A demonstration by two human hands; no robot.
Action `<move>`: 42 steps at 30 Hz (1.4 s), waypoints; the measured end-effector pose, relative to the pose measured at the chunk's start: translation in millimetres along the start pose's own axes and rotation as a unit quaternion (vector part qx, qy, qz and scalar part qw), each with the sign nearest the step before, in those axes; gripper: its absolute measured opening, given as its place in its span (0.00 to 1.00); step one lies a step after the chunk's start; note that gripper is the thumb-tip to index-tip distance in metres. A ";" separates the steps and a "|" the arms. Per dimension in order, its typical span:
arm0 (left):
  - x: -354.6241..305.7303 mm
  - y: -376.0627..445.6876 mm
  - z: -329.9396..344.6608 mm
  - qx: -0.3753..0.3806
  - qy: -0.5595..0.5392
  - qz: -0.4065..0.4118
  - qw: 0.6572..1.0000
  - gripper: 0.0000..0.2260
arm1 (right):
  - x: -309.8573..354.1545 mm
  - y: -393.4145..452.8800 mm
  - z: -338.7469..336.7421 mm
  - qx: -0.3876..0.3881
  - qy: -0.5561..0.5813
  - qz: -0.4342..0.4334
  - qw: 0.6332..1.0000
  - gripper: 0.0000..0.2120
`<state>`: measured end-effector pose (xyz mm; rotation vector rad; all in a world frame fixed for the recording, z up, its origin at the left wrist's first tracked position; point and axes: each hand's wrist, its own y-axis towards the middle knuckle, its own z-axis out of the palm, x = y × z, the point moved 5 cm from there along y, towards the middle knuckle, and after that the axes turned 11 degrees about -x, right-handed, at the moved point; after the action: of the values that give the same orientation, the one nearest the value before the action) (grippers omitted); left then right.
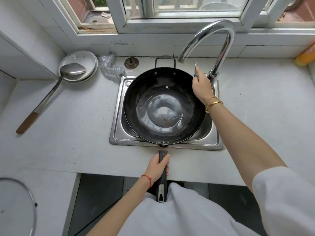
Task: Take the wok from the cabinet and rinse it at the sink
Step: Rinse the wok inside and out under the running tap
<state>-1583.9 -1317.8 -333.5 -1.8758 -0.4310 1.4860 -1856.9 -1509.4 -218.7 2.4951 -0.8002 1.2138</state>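
While the wok (164, 106) sits over the sink (117, 116), wider than the basin and resting on its rim, the left hand (157, 167) keeps a closed grip on the long handle (162, 176) and the right hand (201, 85) pinches the tap lever (196, 69) beside the faucet (219, 48). Water opened hard could splash off the shallow bowl onto the desk (76, 108); a loosened grip could let the wok tip.

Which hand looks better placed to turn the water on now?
The right hand: its fingers already touch the tap's lever beside the faucet. The left hand is busy gripping the wok by its handle, steadying it over the sink.
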 end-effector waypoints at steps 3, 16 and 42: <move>-1.8 -1.8 0.2 -0.002 -0.004 -0.002 1.000 0.10 | 1.6 0.0 -0.8 0.011 -0.009 -0.004 1.000 0.25; -7.8 -8.4 1.1 -0.014 0.002 0.013 1.000 0.10 | 5.9 4.3 2.9 0.063 -0.049 -0.020 0.997 0.26; -8.0 -8.6 -1.9 0.000 -0.008 0.005 1.000 0.10 | 8.8 11.6 13.0 0.077 -0.100 -0.031 0.992 0.28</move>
<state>-1583.1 -1317.4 -321.6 -1.8692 -0.4295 1.5093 -1850.7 -1527.8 -219.9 2.7788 -0.6918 1.0548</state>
